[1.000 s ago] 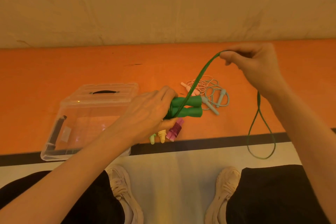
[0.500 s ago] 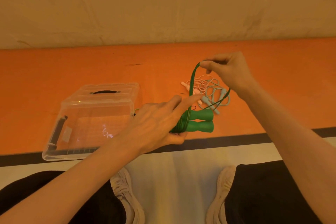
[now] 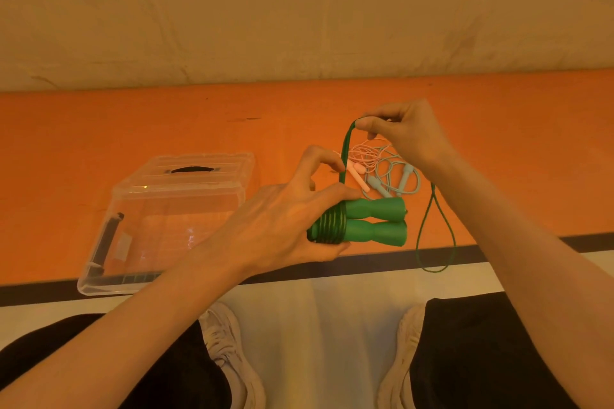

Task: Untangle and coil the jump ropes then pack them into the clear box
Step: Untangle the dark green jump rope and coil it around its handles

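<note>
The left hand (image 3: 282, 226) has its grip clenched round the wound end of the green jump rope's two handles (image 3: 375, 221), which lie side by side, long axis level, free ends pointing right. The right hand (image 3: 403, 134) pinches the green cord (image 3: 345, 156), rising steeply from the handles, a slack loop hanging below. Beyond lie tangled pink and blue ropes (image 3: 382, 169); the clear box (image 3: 172, 219) sits left on the orange floor (image 3: 99, 129).

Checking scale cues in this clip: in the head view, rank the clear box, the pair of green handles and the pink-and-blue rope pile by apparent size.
1. clear box, plainly largest.
2. green handles and pink-and-blue rope pile: they look alike in extent; the handles are held nearer the camera and the pile is partly hidden, so no ranking.
</note>
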Tool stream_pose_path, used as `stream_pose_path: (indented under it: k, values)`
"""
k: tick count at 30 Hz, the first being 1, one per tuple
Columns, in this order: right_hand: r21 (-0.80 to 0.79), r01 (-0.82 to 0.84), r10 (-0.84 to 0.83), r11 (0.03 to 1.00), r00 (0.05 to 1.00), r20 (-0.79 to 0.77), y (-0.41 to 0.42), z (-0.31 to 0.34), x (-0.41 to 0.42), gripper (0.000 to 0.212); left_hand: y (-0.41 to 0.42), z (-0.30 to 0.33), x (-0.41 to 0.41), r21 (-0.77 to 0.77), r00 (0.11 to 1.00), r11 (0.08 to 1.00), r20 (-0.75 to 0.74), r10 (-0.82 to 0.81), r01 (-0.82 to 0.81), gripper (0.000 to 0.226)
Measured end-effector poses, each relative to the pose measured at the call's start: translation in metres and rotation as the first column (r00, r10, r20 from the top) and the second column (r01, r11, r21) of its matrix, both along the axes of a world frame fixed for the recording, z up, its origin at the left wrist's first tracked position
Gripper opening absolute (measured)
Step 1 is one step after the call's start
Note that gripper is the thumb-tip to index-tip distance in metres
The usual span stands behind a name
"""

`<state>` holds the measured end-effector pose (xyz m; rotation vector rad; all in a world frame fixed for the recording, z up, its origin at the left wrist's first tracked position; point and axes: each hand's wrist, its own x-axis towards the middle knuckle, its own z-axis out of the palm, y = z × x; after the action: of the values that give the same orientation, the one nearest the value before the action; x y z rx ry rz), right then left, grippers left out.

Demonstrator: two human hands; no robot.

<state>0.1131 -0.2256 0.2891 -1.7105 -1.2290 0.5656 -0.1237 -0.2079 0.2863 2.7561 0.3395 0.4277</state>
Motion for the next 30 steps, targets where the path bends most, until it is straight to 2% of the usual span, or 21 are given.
stream_pose_path:
  k: [9,14,23,30]
  values:
    - [-0.071,-0.001,0.000,0.997,1.000,-0.012,-0.001,-0.005,0.001,0.010,-0.005,0.007,0.002,0.253,0.998,0.965,0.046,0.051,-0.061,0.051]
    - [-0.109,-0.022,0.022,0.994,1.000,0.000,-0.002,-0.008,0.003,0.005,-0.008,-0.003,0.004,0.233,0.998,0.971,-0.015,0.059,-0.054,0.049]
    - [-0.154,-0.040,0.039,0.987,0.999,-0.012,-0.003,-0.011,-0.002,0.011,-0.004,0.001,0.003,0.090,0.999,0.995,-0.001,0.039,-0.038,0.048]
    - [-0.150,-0.021,0.011,0.988,0.998,-0.067,-0.006,-0.009,0.009,0.006,0.012,0.008,0.001,0.019,0.987,0.993,0.111,0.113,-0.116,0.051]
